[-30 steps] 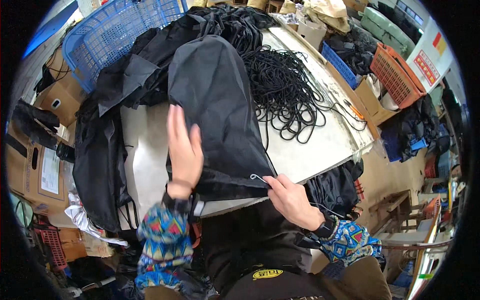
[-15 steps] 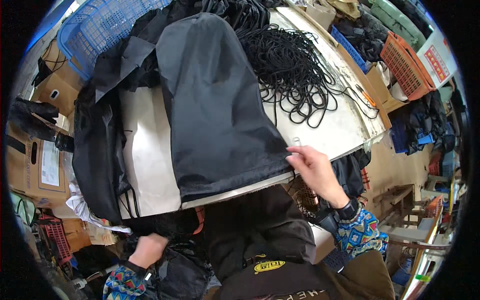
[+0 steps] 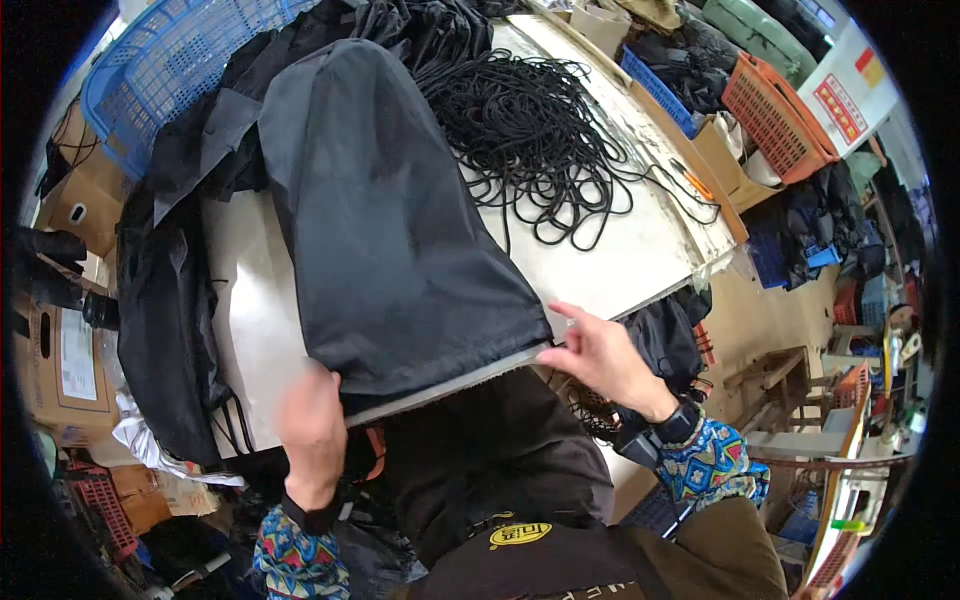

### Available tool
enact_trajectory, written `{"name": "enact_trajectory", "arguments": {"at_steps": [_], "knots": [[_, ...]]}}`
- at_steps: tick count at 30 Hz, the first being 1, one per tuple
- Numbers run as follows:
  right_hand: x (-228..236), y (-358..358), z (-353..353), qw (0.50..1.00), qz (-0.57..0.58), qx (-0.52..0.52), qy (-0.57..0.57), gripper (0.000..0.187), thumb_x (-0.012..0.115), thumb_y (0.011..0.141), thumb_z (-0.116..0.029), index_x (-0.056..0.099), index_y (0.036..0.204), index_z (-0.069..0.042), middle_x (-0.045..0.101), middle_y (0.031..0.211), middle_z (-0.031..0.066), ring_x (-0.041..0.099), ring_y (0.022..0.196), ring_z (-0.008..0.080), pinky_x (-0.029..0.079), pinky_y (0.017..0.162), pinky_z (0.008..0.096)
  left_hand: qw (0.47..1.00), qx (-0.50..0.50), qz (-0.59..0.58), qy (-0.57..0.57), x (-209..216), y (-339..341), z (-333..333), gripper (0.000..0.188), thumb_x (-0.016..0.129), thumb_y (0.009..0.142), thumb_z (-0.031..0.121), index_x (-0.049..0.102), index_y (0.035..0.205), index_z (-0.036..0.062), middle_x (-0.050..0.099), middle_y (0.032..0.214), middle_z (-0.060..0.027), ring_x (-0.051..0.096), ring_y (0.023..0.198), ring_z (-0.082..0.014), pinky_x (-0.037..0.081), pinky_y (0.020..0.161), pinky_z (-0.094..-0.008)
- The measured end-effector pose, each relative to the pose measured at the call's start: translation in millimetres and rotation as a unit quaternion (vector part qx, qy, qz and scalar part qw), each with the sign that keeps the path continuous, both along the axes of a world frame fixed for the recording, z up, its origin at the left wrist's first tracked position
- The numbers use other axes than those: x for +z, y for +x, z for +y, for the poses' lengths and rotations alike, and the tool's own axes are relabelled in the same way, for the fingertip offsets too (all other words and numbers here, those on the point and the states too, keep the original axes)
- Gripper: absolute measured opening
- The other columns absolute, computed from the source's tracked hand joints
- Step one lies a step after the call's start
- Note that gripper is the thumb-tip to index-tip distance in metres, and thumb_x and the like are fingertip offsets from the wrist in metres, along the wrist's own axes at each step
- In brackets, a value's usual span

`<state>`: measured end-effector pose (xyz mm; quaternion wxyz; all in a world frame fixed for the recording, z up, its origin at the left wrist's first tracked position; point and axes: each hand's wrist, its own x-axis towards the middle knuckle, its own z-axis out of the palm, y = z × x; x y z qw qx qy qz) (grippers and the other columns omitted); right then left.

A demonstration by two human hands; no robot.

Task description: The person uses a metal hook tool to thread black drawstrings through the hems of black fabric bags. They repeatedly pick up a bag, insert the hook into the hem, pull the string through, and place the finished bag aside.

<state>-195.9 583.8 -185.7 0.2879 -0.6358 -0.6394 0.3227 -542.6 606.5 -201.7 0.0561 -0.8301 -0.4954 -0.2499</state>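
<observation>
A long black fabric bag (image 3: 385,230), narrowing to a rounded far end, lies flat on the white tabletop (image 3: 250,290). Its wide hemmed end runs along the near edge of the table. At the near left corner of the bag is my left hand (image 3: 312,425), smeared by motion, so its finger grip cannot be made out. My right hand (image 3: 605,365) is beside the near right corner, thumb and forefinger apart with nothing held between them. Beyond the bag to the right, a tangled heap of black cord (image 3: 540,135) rests on the table.
More black fabric (image 3: 165,320) is piled along the left side, with a blue basket (image 3: 160,85) behind it. An orange cutter (image 3: 692,180) lies near the right table edge. Farther right stand an orange crate (image 3: 775,115) and a wooden stool (image 3: 775,390). Cardboard boxes (image 3: 70,360) stand at left.
My left hand has come up from below the table edge to the bag's near left corner. My right thumb and forefinger have parted from the right corner. The whole view has shifted slightly.
</observation>
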Motion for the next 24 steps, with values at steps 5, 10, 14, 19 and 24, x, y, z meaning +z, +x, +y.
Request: {"name": "enact_trajectory", "arguments": {"at_steps": [5, 10, 14, 19, 24], "knots": [[-25, -28, 14, 0.985, -0.069, 0.042, 0.152, 0.016, 0.060, 0.084, -0.010, 0.055, 0.095, 0.000, 0.058, 0.077, 0.0194, 0.058, 0.072, 0.0388, 0.045, 0.060, 0.0426, 0.994, 0.062, -0.085, -0.007, -1, -14, 35, 0.020, 0.054, 0.080, -0.006, 0.061, 0.097, 0.0005, 0.059, 0.098, -0.0159, 0.059, 0.086, -0.0358, 0.047, 0.071, -0.0405], [-1, -37, 16, 0.993, 0.004, 0.052, 0.103, 0.012, 0.062, 0.085, -0.011, 0.059, 0.082, 0.001, 0.056, 0.066, 0.0176, 0.055, 0.057, 0.0332, 0.042, 0.051, 0.0377, 0.986, 0.116, -0.116, -0.024, -9, -49, 79, 0.018, 0.051, 0.084, -0.002, 0.061, 0.099, 0.0006, 0.060, 0.095, -0.0175, 0.059, 0.086, -0.0364, 0.046, 0.072, -0.0402], [6, -28, 7, 0.995, -0.011, 0.015, 0.095, 0.013, 0.063, 0.085, -0.011, 0.061, 0.081, 0.001, 0.054, 0.064, 0.0159, 0.051, 0.052, 0.0256, 0.041, 0.050, 0.0314, 0.972, 0.142, -0.180, -0.061, -16, -73, 110, 0.021, 0.051, 0.081, -0.003, 0.063, 0.098, 0.0007, 0.061, 0.087, -0.0173, 0.060, 0.080, -0.0297, 0.046, 0.072, -0.0352], [2, -22, -4, 0.997, -0.023, -0.002, 0.075, 0.013, 0.062, 0.086, -0.011, 0.061, 0.082, 0.002, 0.054, 0.062, 0.0124, 0.050, 0.053, 0.0171, 0.041, 0.051, 0.0279, 0.896, 0.105, -0.375, -0.215, -11, -94, 103, 0.045, 0.050, 0.076, -0.004, 0.052, 0.122, 0.0000, 0.059, 0.112, -0.0143, 0.059, 0.095, -0.0228, 0.045, 0.083, -0.0290], [-7, -12, 0, 0.993, -0.105, -0.058, 0.022, 0.018, 0.064, 0.084, -0.013, 0.056, 0.090, 0.002, 0.055, 0.066, 0.0154, 0.056, 0.059, 0.0280, 0.044, 0.054, 0.0332, 0.925, 0.187, -0.303, -0.132, 11, -23, 19, 0.029, 0.055, 0.084, 0.000, 0.054, 0.113, -0.0019, 0.058, 0.103, -0.0105, 0.056, 0.087, -0.0163, 0.046, 0.077, -0.0270]]}}
